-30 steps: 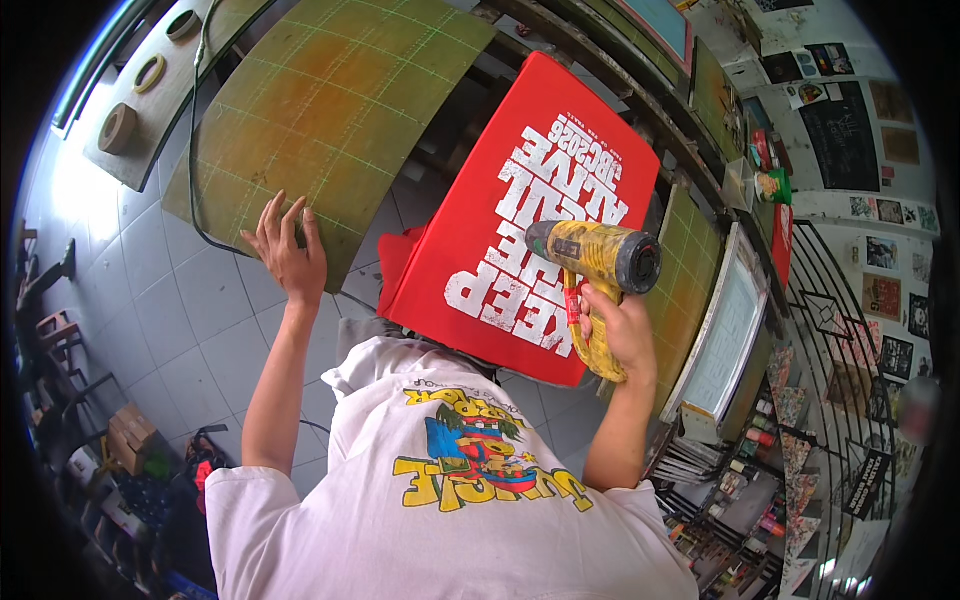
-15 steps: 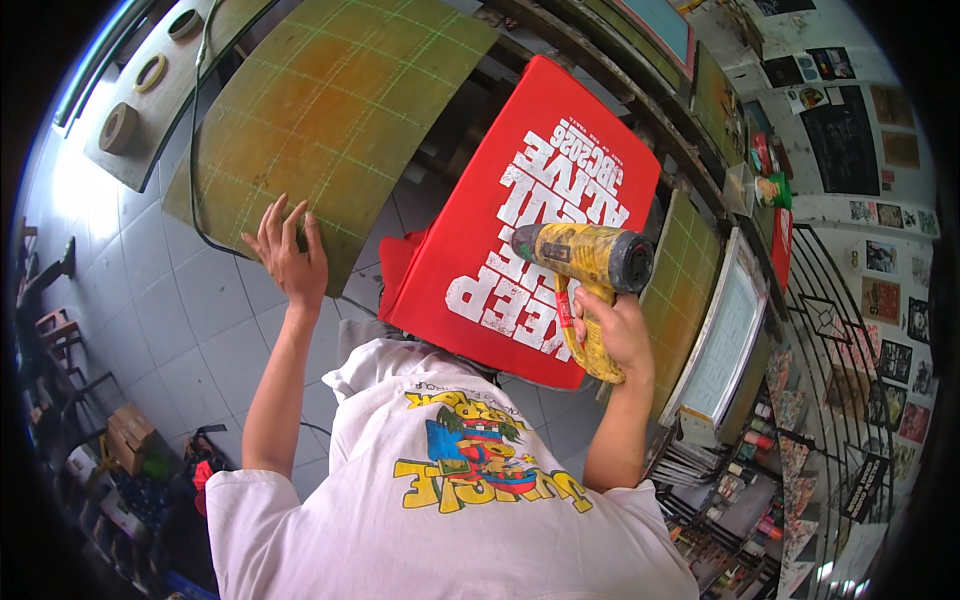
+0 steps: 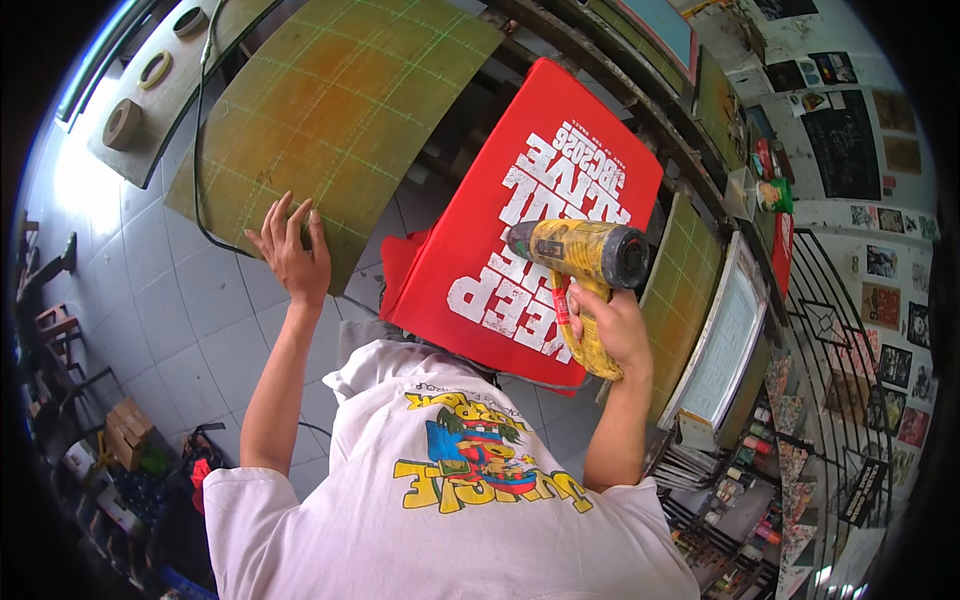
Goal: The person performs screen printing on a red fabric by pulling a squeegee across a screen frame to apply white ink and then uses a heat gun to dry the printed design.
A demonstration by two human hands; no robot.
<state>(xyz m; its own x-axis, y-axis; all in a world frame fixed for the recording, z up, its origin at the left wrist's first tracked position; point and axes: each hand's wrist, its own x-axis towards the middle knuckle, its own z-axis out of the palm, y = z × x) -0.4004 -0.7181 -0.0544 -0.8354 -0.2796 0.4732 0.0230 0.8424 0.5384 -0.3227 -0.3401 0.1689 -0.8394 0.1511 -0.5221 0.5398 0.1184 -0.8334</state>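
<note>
A yellow, paint-stained heat gun (image 3: 580,250) is in my right hand (image 3: 615,328), fingers wrapped round its handle. It hangs above a red T-shirt (image 3: 610,110) with big white lettering, stretched flat over a board in front of me. The gun covers part of the print. My left hand (image 3: 293,250) lies with spread fingers at the near edge of a greenish-brown board (image 3: 330,110) marked with bright green grid lines; it holds nothing. A dark cable (image 3: 197,150) runs over that board's left side.
Tape rolls (image 3: 122,124) sit on a pale board at the far left. Right of the red shirt are another gridded board (image 3: 672,290) and a white-framed screen (image 3: 722,335). Bottles and jars fill a rack (image 3: 735,490) at lower right. Tiled floor (image 3: 190,300) shows on the left.
The heat gun has shifted very slightly to the left over the red shirt, with my right hand. My left hand stays at the board's edge.
</note>
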